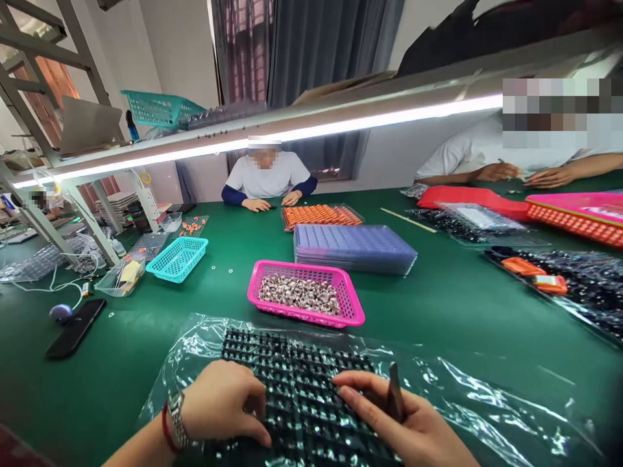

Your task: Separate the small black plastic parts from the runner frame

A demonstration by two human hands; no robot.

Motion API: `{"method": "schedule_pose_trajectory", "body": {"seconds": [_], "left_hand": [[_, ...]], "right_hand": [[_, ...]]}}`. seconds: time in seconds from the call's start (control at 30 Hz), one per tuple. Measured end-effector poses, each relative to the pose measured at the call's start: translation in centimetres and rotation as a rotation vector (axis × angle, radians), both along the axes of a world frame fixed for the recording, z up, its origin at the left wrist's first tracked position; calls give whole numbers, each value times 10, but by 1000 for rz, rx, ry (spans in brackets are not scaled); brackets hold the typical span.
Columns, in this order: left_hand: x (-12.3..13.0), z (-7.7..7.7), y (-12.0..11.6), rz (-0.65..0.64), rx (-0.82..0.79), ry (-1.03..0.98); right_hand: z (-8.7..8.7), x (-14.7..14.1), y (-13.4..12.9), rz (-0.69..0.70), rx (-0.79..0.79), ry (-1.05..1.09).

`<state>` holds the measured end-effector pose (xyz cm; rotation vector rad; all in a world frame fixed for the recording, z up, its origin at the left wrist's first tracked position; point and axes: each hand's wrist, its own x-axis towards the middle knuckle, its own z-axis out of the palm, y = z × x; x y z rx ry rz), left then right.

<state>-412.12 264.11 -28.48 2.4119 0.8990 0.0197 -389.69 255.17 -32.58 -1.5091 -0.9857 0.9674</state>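
A black gridded tray of small parts lies on a clear plastic sheet at the near edge of the green table. My left hand, with a watch at the wrist, rests curled on the tray's left side. My right hand lies on the tray's right side and grips dark tweezers that point upward. Just beyond the tray stands a pink basket filled with small metal rings.
A stack of blue-violet trays and an orange tray sit behind the basket. A teal basket, a black phone and cables lie left. Red and pink trays sit right. Two other people sit across the table.
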Motion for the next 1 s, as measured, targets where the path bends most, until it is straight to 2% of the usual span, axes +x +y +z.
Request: {"method": "schedule_pose_trajectory", "body": {"seconds": [0.1,0.2,0.27,0.4,0.6,0.83,1.0], "left_hand": [[-4,1,-3,-112,175,214],[-4,-5,-12,-98,262,330],[-5,-9,-16,-76,264,354],[-9,-11,-22,-57,222,332],[-12,-4,-27,-60,206,277],[-13,7,-30,-221,223,186],[-14,0,-30,-287,229,214]], "right_hand": [[3,3,0,-23,-25,-27],[2,9,2,-20,-47,-59],[0,12,3,-23,-40,-77],[-1,13,5,-19,-35,-70],[4,11,2,-17,-26,-49],[2,13,2,24,-7,-64],[1,13,3,26,-15,-65]]}}
